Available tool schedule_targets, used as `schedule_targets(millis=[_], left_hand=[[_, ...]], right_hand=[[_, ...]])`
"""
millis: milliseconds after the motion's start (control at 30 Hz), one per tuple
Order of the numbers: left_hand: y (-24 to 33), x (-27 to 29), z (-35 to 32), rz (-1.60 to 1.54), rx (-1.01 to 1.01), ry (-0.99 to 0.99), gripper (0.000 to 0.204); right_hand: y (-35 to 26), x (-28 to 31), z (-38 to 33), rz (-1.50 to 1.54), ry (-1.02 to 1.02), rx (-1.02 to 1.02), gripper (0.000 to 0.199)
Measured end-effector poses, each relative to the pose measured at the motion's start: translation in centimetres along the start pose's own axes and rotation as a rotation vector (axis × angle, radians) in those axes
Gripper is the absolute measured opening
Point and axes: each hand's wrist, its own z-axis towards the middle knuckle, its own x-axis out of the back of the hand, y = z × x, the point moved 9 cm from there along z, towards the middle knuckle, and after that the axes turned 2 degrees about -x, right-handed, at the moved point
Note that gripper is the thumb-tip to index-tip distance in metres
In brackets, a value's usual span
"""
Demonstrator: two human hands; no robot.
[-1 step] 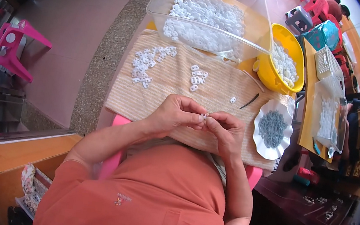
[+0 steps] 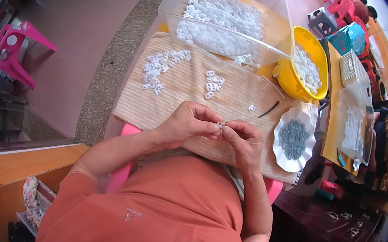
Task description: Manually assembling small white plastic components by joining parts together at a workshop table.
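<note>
My left hand (image 2: 188, 124) and my right hand (image 2: 244, 140) meet above the near part of a beige striped towel (image 2: 176, 109). Both pinch a small white plastic piece (image 2: 220, 125) between thumb and fingertips, and most of it is hidden. Ahead on the towel lie a small group of white two-hole plastic pieces (image 2: 214, 83) and, to its left, a looser spread of the same pieces (image 2: 153, 69). One single white piece (image 2: 251, 108) rests right of my hands, beside a thin dark strip (image 2: 269, 109). A white scalloped dish (image 2: 304, 158) with small grey-blue parts stands at the right.
Behind the towel stands a large clear plastic bin (image 2: 284, 32) heaped with white pieces. A yellow basket (image 2: 323, 64) with more of them is at its right. A pale thin strip (image 2: 274, 86) lies nearby. Farther out are a side table (image 2: 334, 115) and a pink stool (image 2: 14, 55).
</note>
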Motion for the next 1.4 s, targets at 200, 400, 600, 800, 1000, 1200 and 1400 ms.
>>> schedule_targets(millis=[200, 400, 600, 800, 1000, 1200, 1400], left_hand=[[0.6, 0.5, -0.2, -0.024, -0.029, 0.035, 0.017], [2.4, 1.5, -0.4, -0.056, -0.119, 0.107, 0.016], [3.5, 3.0, -0.4, -0.124, -0.202, 0.196, 0.017], [3.8, 3.7, -0.3, -0.182, -0.232, 0.215, 0.016], [4.0, 4.7, 0.0, -0.194, -0.268, 0.248, 0.016], [3.9, 4.6, -0.1, -0.203, -0.254, 0.262, 0.018], [3.9, 4.8, -0.1, -0.163, -0.231, 0.317, 0.016]], right_hand=[[-1.5, 1.3, 2.0, -0.068, 0.032, 0.123, 0.01], [-3.4, -1.4, 4.5, -0.451, -0.056, 0.295, 0.011], [-5.5, -4.2, 4.6, -0.946, 0.112, 0.543, 0.018], [-5.0, -5.0, 5.0, -1.052, 0.205, 0.477, 0.017], [-5.2, -5.1, 5.2, -0.935, 0.204, 0.515, 0.017], [-5.0, -4.6, 5.1, -0.831, 0.1, 0.549, 0.018], [-6.8, -3.6, 3.4, -1.284, 0.092, 0.773, 0.006]])
